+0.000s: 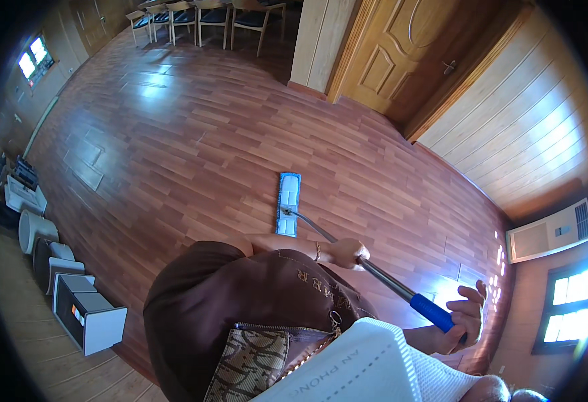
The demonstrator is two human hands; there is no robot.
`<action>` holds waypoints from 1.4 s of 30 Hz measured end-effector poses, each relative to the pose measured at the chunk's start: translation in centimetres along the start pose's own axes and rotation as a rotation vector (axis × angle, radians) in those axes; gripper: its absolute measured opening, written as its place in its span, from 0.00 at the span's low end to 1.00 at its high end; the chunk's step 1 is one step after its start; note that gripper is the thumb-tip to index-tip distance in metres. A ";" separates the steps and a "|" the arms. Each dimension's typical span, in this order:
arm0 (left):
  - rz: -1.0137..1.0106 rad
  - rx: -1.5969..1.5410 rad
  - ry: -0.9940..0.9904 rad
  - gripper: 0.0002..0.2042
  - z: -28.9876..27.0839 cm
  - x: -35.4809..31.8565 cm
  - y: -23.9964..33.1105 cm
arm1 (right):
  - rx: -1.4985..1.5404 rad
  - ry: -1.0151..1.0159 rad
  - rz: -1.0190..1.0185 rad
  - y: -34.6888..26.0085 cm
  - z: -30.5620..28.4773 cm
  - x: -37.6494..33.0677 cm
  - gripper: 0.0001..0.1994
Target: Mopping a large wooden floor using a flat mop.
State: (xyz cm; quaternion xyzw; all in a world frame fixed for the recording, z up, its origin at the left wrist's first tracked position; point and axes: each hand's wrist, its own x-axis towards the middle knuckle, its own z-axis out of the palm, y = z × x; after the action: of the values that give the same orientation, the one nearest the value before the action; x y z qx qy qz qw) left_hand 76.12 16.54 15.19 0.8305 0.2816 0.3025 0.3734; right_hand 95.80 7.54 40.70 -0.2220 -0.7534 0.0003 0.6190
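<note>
A flat mop [288, 194] with a blue-edged, pale rectangular head lies on the reddish-brown plank floor. Its metal pole slants from the head down to the right and ends in a blue grip. My left hand [347, 253], a bracelet at its wrist, is closed around the middle of the pole. At the top end, my right hand [465, 318] holds the blue grip between thumb and palm, its other fingers loosely stretched past it. Dark brown clothing and a patterned pouch [255, 362] hide part of the floor below.
Wooden chairs [250, 22] with dark seats line the far side. A brown door [401, 57] stands at the far right. Along the left wall sit a grey-and-white box-shaped unit [88, 313], a white bin [36, 231] and other items. An air conditioner [550, 231] hangs on the right.
</note>
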 end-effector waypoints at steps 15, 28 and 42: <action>-0.248 0.255 0.402 0.16 -4.1 -11.2 -2.0 | 0.657 -0.207 0.139 -0.2 9.1 -1.2 0.14; -0.588 0.396 0.943 0.19 -6.0 -29.2 -2.9 | 1.463 -0.991 0.157 0.3 22.3 -3.4 0.11; -0.967 0.478 1.144 0.08 -0.6 -44.1 0.2 | 1.634 -1.274 0.589 -4.8 29.2 -8.6 0.02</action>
State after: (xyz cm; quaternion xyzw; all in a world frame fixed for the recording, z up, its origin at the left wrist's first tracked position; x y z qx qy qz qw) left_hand 46.67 -13.90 2.80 0.3891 0.8176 0.4182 0.0720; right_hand 68.15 8.38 27.16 0.1268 -0.6257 0.7681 0.0493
